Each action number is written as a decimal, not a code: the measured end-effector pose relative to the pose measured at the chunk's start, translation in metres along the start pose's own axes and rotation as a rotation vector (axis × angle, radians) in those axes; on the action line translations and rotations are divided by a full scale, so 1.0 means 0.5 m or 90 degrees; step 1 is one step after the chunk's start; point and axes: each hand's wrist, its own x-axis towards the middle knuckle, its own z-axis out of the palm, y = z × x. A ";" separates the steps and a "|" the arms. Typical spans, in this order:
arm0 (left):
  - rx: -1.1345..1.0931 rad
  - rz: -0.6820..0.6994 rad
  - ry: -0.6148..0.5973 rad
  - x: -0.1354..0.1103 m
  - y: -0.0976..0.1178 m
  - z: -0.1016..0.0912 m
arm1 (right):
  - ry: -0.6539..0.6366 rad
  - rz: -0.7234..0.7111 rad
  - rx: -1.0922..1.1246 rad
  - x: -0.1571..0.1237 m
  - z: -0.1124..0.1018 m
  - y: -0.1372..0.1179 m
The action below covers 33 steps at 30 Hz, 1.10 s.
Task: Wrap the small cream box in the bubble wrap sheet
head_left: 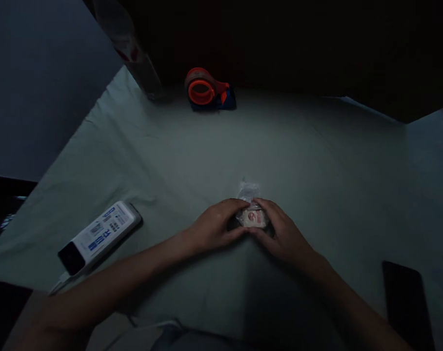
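Observation:
A small item wrapped in clear plastic [251, 214], pale with a reddish mark, lies on the cloth-covered table [287, 146] in dim light. My left hand [216, 225] grips its left side with curled fingers. My right hand [280, 231] holds its right side, fingers bent over it. The twisted end of the wrapper [248, 189] sticks out beyond my fingers.
An orange and blue tape dispenser [207, 90] stands at the back. A clear bottle or roll [133, 53] leans at the back left. A white and black power bank [100, 236] lies at the left. A dark phone [408, 302] rests at the lower right.

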 end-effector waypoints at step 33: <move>0.111 -0.011 0.017 0.057 -0.031 -0.007 | 0.134 -0.004 -0.027 0.024 0.015 0.051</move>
